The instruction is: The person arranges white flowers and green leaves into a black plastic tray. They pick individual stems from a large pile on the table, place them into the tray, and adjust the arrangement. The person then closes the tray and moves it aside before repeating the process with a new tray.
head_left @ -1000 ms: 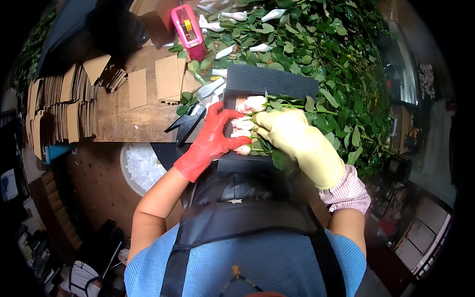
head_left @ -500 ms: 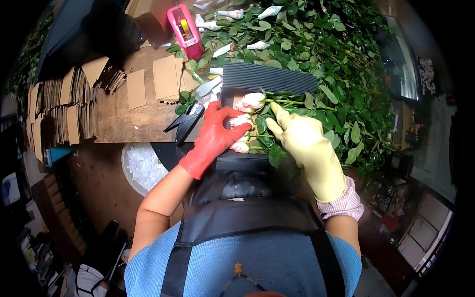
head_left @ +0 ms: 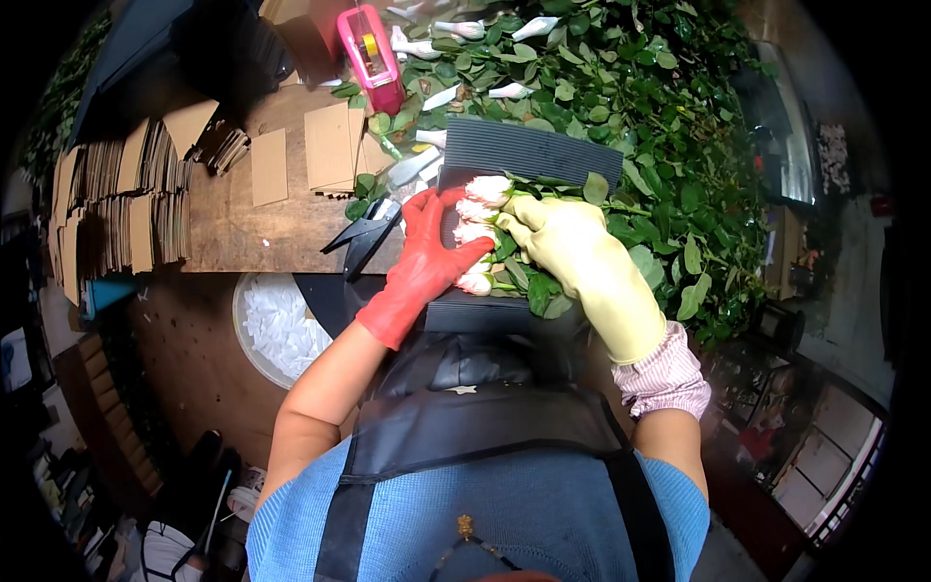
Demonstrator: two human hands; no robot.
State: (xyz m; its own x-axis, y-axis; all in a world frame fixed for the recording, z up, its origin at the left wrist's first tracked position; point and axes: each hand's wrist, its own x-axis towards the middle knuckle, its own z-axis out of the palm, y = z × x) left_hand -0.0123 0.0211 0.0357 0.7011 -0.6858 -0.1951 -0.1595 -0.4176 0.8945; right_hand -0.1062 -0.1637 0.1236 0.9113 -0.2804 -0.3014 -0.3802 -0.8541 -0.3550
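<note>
Several pale pink roses (head_left: 475,233) lie side by side in a row, blooms to the left and leafy stems to the right, at a dark corrugated sheet (head_left: 531,155). My left hand (head_left: 427,252), in a red glove, cups the left side of the blooms. Its thumb touches the lower ones and its fingers are spread apart from the thumb toward the upper ones. My right hand (head_left: 567,242), in a yellow glove, has bent fingers closed at a rose just behind its bloom; the fingertips are partly hidden among leaves. Black-handled scissors (head_left: 366,238) lie left of my left hand.
A pink tape dispenser (head_left: 373,68) stands at the back. Brown cardboard pieces (head_left: 126,209) are stacked at the left of the wooden table (head_left: 228,242). Leafy rose stems (head_left: 669,126), some blooms in white sleeves, pile up at the right. Below the edge, a tub (head_left: 281,325) holds white scraps.
My right hand has moved slightly left and its fingers have bent in toward the blooms. Another bloom now shows in the row. My left thumb and fingers have spread wider.
</note>
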